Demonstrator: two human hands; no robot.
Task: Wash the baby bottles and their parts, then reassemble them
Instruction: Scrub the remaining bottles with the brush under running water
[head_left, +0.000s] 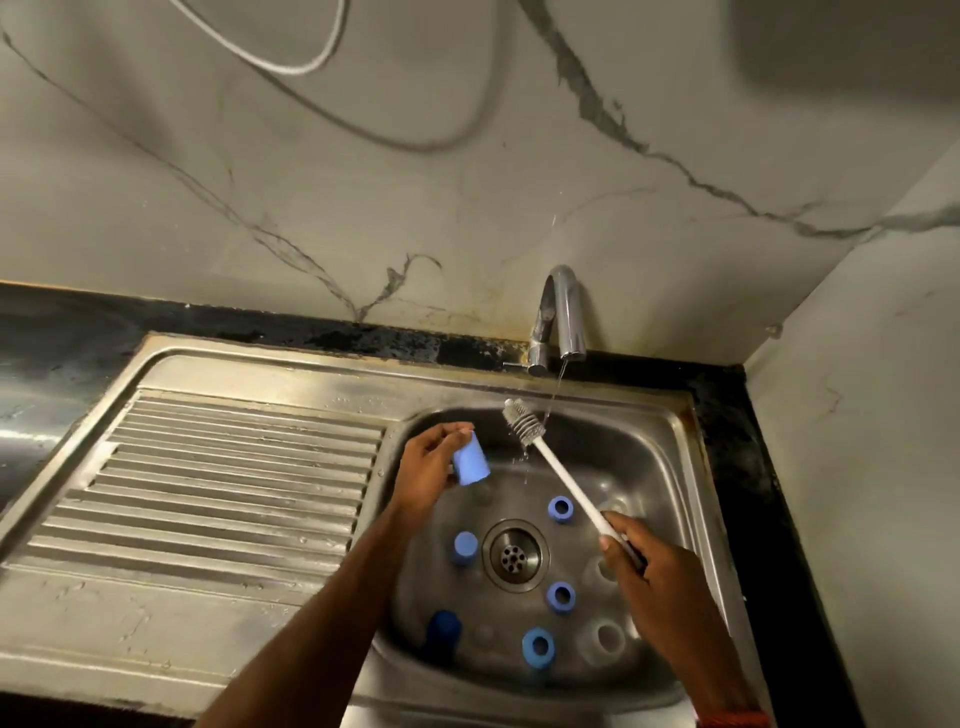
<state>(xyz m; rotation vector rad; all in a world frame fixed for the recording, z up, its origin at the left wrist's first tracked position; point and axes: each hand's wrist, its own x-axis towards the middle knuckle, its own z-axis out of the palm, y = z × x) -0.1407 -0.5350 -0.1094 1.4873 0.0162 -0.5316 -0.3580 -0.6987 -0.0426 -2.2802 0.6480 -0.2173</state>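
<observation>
My left hand (428, 465) holds a light blue bottle cap (470, 461) above the left side of the sink basin (670, 467). My right hand (649, 571) grips the white handle of a bottle brush (566, 480), and its bristle head (523, 422) sits just left of the thin water stream. Several blue parts lie in the basin: rings (560, 508), (561, 596), (538, 646), a cap (464, 546) and a darker cap (443, 630). Clear bottles or teats (605, 640) lie at the right, hard to make out.
A chrome tap (563, 317) runs a thin stream into the basin. The drain (514, 555) is in the middle. A ribbed steel drainboard (223, 483) lies to the left, a black counter (748, 467) around the sink, and marble walls behind and to the right.
</observation>
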